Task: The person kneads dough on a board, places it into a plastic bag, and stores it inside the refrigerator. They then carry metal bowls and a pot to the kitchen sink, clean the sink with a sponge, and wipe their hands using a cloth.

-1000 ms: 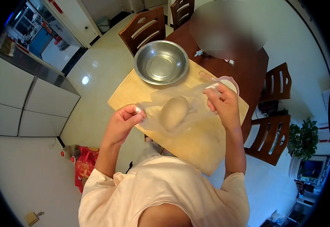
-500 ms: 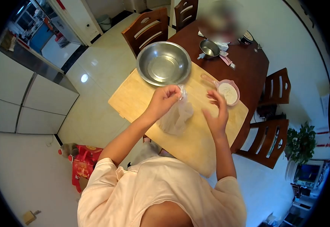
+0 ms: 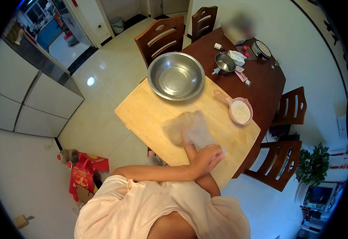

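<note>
My left hand [image 3: 208,159] reaches across to the right, closed on the gathered end of a clear plastic bag [image 3: 200,129]. Inside the bag, a pale lump of dough [image 3: 177,126] rests on the wooden board [image 3: 138,115]. My right arm passes beneath my left wrist, and my right hand [image 3: 187,137] is at the near side of the dough, its fingers hidden or blurred by the bag. Beyond the bag is a wide metal basin [image 3: 176,76]. To the right lies a pink scoop [image 3: 251,108] holding white powder [image 3: 240,112].
A dark wooden table [image 3: 261,77] extends behind the board, bearing a small metal pot [image 3: 225,63], a white packet [image 3: 237,57] and a round container [image 3: 261,50]. Wooden chairs [image 3: 162,38] stand around it. Red bags [image 3: 84,175] are on the floor at left.
My left hand has moved right and nearer my body with the bag's end. My right hand has gone from beside the scoop to the dough, so my arms now cross. The bag's end points right.
</note>
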{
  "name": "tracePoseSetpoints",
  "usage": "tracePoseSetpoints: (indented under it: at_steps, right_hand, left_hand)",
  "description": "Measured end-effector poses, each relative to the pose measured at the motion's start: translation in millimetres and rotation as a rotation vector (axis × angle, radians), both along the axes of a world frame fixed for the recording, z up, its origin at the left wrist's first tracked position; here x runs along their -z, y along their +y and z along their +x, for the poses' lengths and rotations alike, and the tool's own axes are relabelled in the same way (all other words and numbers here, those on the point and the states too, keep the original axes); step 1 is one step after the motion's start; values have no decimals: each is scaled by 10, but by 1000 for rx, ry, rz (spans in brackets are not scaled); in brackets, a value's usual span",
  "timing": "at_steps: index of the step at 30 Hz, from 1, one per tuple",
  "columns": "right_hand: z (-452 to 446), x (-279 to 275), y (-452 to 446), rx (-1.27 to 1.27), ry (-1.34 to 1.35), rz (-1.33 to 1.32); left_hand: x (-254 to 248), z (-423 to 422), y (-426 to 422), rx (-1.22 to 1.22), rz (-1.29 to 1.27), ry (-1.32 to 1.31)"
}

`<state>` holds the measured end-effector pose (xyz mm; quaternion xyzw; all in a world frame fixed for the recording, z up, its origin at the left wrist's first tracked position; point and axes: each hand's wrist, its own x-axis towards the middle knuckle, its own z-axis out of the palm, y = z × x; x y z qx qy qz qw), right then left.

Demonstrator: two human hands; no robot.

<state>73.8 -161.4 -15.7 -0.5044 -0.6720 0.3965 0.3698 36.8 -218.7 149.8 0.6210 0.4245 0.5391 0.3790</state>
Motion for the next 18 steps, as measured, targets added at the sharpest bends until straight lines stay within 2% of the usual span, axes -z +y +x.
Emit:
tracePoseSetpoints:
  at_steps: [3,6,9,12,14,16,18]
  right_hand:
    - [-16,267,131,104,244,-155]
    - [-70,503,324,197,519,-278]
    - [-115,707,528,273,706,-347]
    - [-94,822,672,323,779,-341]
    - [-106,761,755,330,743,-298]
    - [-122,290,630,283,570,-284]
    - [-42,71,531,179,433,-316]
  left_hand:
    - [162,-21,-85,48,21,121]
    - [259,-142,-187,146,-74,206]
    - [415,-306,-331,-17,122,174]
    - [513,-786,-487,-2,-141,128]
    - [936,-1097,-572,-263,-212,42]
    - [1451,-1437,-584,-293,-866,-375]
    - [1701,-1545,-468,-148,-1150,-735]
